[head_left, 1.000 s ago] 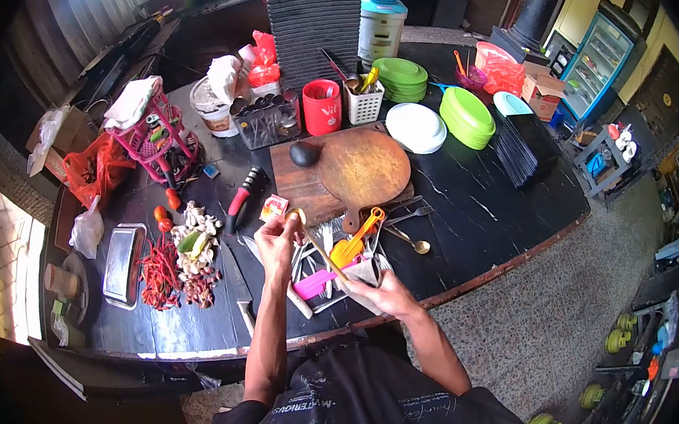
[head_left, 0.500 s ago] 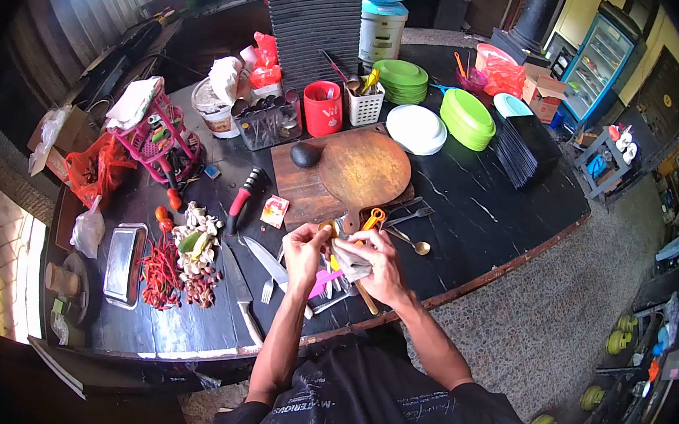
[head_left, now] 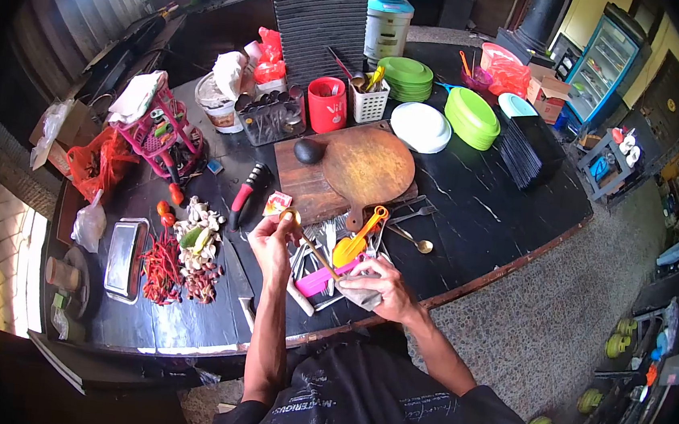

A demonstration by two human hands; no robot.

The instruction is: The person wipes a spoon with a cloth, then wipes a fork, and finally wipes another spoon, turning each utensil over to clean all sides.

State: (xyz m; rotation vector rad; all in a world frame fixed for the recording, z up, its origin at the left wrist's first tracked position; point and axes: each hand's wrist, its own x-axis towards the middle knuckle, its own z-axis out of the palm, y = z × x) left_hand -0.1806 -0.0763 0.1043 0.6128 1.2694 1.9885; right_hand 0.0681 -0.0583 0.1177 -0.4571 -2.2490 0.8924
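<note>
My left hand [head_left: 272,242] is closed on the bowl end of a gold-coloured spoon [head_left: 319,256], thumb pressed on the bowl. The spoon's handle slants down to the right. At its far end, my right hand [head_left: 387,290] grips a grey cloth [head_left: 361,297] that touches the handle. Beneath and between the hands lies a pile of cutlery, with a pink-handled utensil [head_left: 315,281], a yellow-orange spatula-like utensil [head_left: 349,251] and several metal pieces. A second gold-coloured spoon [head_left: 424,246] rests right of the pile, beside a fork [head_left: 416,213].
Wooden boards [head_left: 369,166] lie behind the hands. To the left are a knife sharpener [head_left: 249,192], garlic [head_left: 199,228], red chillies [head_left: 161,273] and a metal tray [head_left: 125,258]. Farther back stand a red container [head_left: 327,107], white plates [head_left: 420,128] and green plates [head_left: 473,120].
My hands have moved apart. The left went left and slightly up with the spoon's bowl; the right shifted slightly down and right with the cloth. The spoon's handle now shows between them.
</note>
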